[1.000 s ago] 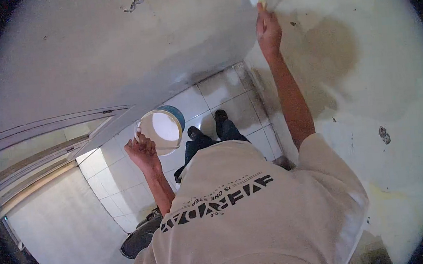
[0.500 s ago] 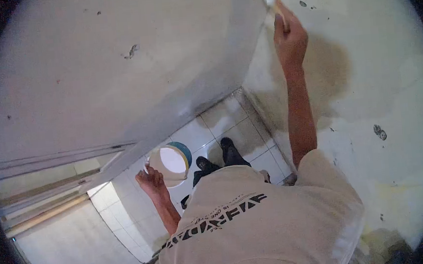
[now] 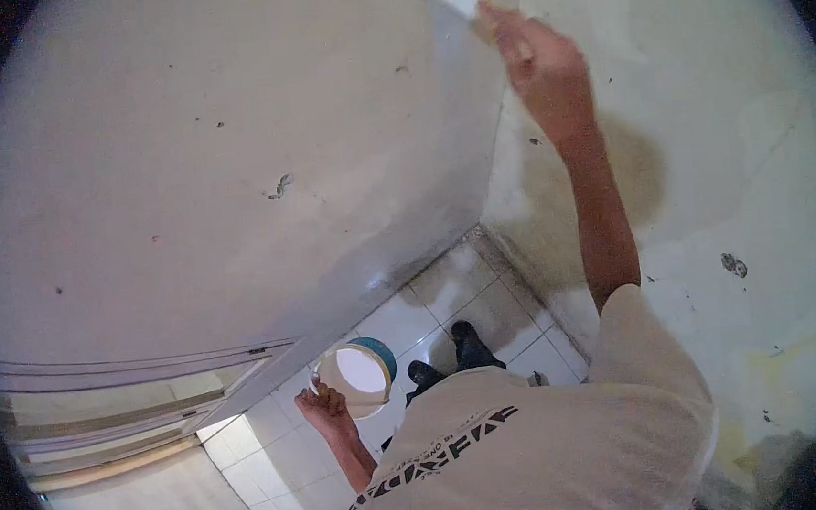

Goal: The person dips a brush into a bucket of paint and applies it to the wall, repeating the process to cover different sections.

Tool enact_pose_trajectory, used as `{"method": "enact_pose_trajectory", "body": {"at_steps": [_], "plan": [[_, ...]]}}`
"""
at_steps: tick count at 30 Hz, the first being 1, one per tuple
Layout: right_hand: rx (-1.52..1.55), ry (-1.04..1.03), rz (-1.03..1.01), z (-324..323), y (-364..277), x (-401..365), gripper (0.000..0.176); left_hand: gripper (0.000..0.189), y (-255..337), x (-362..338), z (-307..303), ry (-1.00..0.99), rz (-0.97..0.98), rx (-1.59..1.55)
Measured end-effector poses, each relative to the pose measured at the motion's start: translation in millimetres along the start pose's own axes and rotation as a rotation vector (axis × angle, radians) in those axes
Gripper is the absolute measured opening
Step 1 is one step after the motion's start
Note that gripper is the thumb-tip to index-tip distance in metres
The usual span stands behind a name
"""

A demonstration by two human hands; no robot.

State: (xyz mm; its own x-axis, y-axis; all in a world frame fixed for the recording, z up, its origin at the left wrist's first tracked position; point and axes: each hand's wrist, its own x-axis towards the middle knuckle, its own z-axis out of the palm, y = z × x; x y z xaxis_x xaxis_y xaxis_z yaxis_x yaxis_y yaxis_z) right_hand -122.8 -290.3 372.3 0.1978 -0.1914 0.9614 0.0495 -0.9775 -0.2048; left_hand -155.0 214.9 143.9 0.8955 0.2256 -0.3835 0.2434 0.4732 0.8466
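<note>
My right hand (image 3: 552, 71) is raised high near the corner of the two walls. Its fingers are closed around a paintbrush (image 3: 466, 3) whose pale, blurred head meets the left wall (image 3: 337, 78). Low on the other side, my left hand (image 3: 326, 410) is closed at the near side of a bucket (image 3: 372, 407), apparently on its wire handle, though the grip itself is partly hidden. White paint (image 3: 359, 369) shows inside the bucket, and a teal patch (image 3: 377, 350) is on its far side.
The right wall (image 3: 708, 164) has a damp-looking patch and several chipped spots. White floor tiles (image 3: 458, 285) lie around my shoes (image 3: 425, 375). At the lower left there is a wooden-edged frame (image 3: 127, 454) beside the left wall.
My right hand has swept the paintbrush leftward, from the wall corner onto the left wall. The view has tilted, so floor, bucket and left hand appear lower. My left hand keeps its hold.
</note>
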Motion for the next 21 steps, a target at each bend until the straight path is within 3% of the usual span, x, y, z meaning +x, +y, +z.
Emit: {"method": "enact_pose_trajectory", "body": {"at_steps": [2, 5, 7, 9, 11, 13, 14, 16, 18, 21], "plan": [[-0.299, -0.519, 0.341, 26.3, 14.0, -49.4, 0.024, 0.021, 5.3, -0.8, 8.2, 0.090, -0.102, -0.098], [-0.058, -0.478, 0.267, 41.0, 27.9, -129.7, 0.023, 0.020, -9.6, 6.0, 2.4, 0.045, 0.086, 0.119], [-0.135, -0.685, 0.284, 38.5, 36.1, -148.6, 0.022, 0.021, -9.8, 6.0, -5.9, 0.012, 0.014, 0.072], [-0.200, -0.624, 0.282, 20.9, 39.1, -120.7, 0.021, 0.025, 0.4, 8.8, 5.1, -0.089, -0.093, -0.011], [-0.286, -0.461, 0.254, -7.2, 22.2, -67.7, 0.022, 0.026, -1.0, 7.9, 13.9, -0.020, -0.078, -0.030], [-0.137, -0.113, 0.090, -13.6, 11.4, -30.4, 0.023, 0.028, -4.1, 4.1, 10.6, 0.062, -0.061, -0.040], [-0.135, -0.126, 0.102, 3.2, 17.7, -41.0, 0.023, 0.029, -6.8, 5.5, 7.1, -0.010, -0.085, -0.037], [-0.064, -0.121, 0.244, 48.8, 33.4, -93.7, 0.030, 0.030, -3.1, 4.3, 8.8, -0.087, -0.105, -0.026], [0.008, -0.142, 0.226, 88.5, 33.6, -179.8, 0.038, 0.030, 0.8, -6.0, 19.1, -0.031, -0.142, -0.006], [0.026, -0.377, 0.389, 113.6, 49.3, -297.4, 0.044, 0.033, -12.9, 3.7, 7.6, 0.044, -0.101, -0.059]]}}
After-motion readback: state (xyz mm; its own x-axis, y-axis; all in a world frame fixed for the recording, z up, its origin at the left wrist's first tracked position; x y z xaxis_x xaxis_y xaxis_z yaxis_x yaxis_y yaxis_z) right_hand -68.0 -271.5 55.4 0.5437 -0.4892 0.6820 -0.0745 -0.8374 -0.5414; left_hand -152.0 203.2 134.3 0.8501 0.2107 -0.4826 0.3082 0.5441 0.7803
